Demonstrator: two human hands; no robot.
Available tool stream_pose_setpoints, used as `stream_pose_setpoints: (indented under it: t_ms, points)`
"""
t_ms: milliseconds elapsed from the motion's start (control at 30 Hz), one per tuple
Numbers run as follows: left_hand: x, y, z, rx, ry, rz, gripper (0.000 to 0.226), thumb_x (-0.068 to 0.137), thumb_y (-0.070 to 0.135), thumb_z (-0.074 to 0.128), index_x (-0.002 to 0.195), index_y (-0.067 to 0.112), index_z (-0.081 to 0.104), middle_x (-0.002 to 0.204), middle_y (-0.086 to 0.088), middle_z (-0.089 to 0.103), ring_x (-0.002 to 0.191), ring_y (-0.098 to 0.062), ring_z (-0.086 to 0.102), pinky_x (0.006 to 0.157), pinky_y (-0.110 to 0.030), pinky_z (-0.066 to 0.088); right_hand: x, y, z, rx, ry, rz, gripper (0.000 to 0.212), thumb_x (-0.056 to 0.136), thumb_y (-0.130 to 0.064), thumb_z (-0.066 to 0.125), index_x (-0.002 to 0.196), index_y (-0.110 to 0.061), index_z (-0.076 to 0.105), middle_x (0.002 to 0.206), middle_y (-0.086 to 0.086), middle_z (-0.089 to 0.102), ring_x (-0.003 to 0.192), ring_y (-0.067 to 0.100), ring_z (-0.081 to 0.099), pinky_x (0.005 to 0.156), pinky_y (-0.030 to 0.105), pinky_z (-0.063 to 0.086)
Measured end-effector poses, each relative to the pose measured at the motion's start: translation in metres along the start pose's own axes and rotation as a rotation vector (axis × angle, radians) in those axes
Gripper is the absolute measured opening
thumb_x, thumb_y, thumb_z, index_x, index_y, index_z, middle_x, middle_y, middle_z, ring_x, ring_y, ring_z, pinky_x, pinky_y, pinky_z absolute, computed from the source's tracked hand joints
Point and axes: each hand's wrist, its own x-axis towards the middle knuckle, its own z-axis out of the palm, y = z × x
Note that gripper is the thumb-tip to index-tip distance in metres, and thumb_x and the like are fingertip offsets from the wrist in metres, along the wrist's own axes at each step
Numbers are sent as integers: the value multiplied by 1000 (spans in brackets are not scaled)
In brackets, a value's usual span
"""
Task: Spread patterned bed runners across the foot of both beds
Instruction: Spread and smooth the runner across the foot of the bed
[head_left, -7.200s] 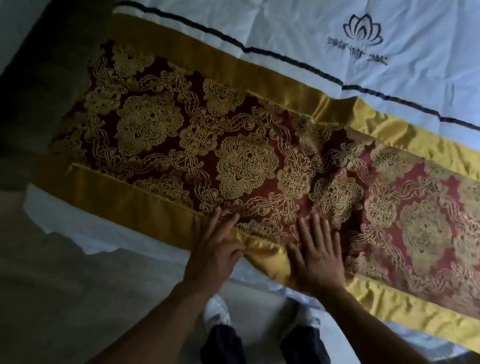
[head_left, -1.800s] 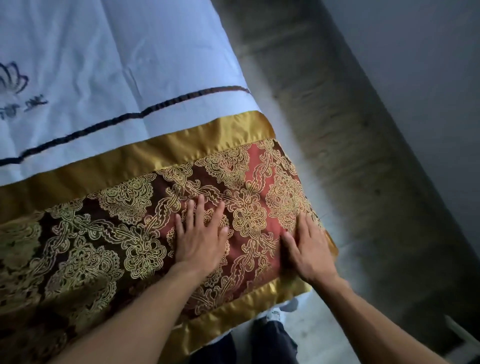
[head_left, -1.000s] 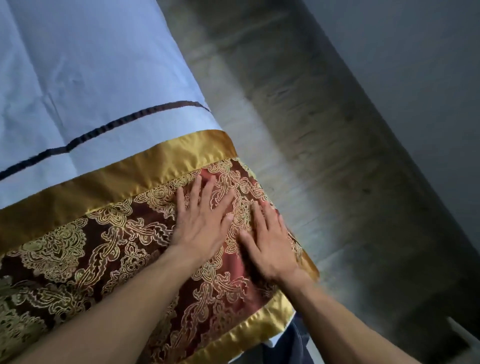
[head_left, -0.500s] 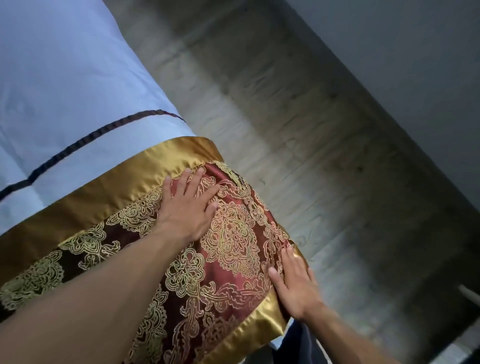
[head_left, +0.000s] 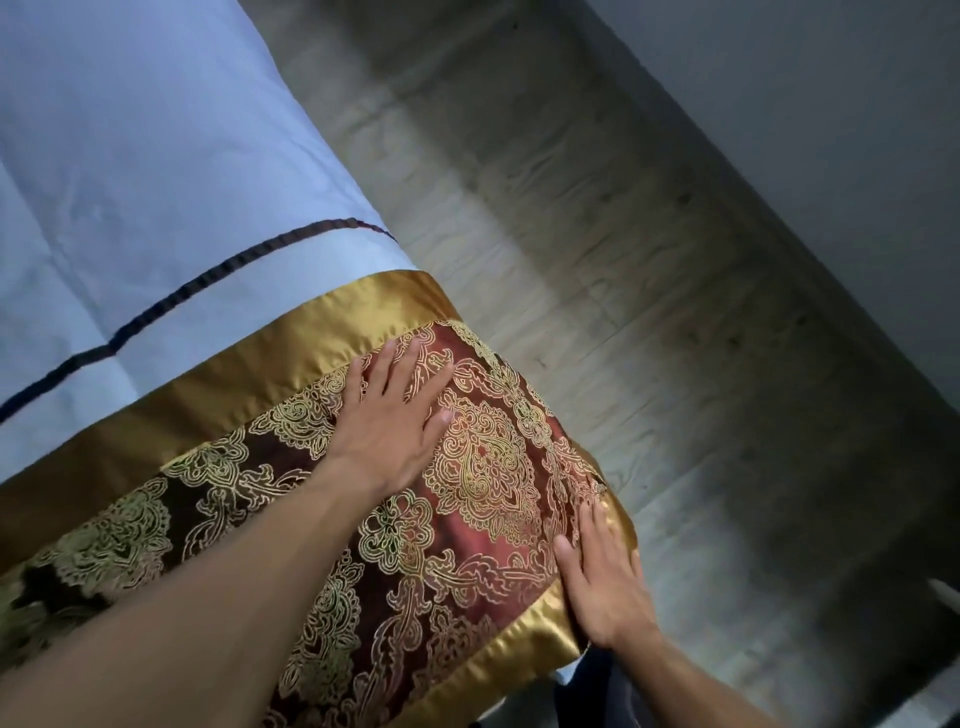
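Both palms lie flat and open, gripping nothing: left hand (head_left: 387, 421) mid-pattern, right hand (head_left: 602, 577) at the bed runner's (head_left: 483, 467) corner, draped over the bed's foot. We'd press outward, easing folds toward the gold border. White duvet (head_left: 156, 182) above; pale, perhaps wooden, floor (head_left: 675, 364) beside.

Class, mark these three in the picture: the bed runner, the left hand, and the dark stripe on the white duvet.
bed runner (head_left: 483, 467): head view, gold medallion in its red centre.
left hand (head_left: 389, 415): head view, back of the hand.
dark stripe (head_left: 208, 283): head view, mid-length of the line.
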Motion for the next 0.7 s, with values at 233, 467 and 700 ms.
stream_pose_setpoints:
  t_ms: [233, 467, 700]
  points:
    - [-68, 19, 5, -109, -21, -64, 60, 103, 58, 10, 154, 43, -18, 163, -10, -27, 149, -31, -27, 124, -55, -6, -28, 4, -25, -102, 16, -44, 90, 81, -84, -13, 155, -34, -18, 167, -1, -13, 156, 16, -5, 127, 45, -2]
    - [-122, 36, -5, -205, -55, -105, 59, 101, 55, 12, 156, 40, -5, 164, -8, -23, 151, -28, -24, 124, -53, -8, -38, -64, -51, -143, 156, -260, 76, 97, -72, 9, 162, -33, 3, 170, 1, 4, 156, 20, 10, 127, 48, 11]
    - [-161, 41, -45, -222, -27, -153, 58, 103, 57, 12, 157, 37, 8, 166, 0, 19, 155, -23, 4, 123, -57, -8, -71, -102, -76, -166, 216, -305, 75, 96, -72, 18, 160, -34, 7, 169, 5, 12, 152, 28, 24, 122, 54, 26]
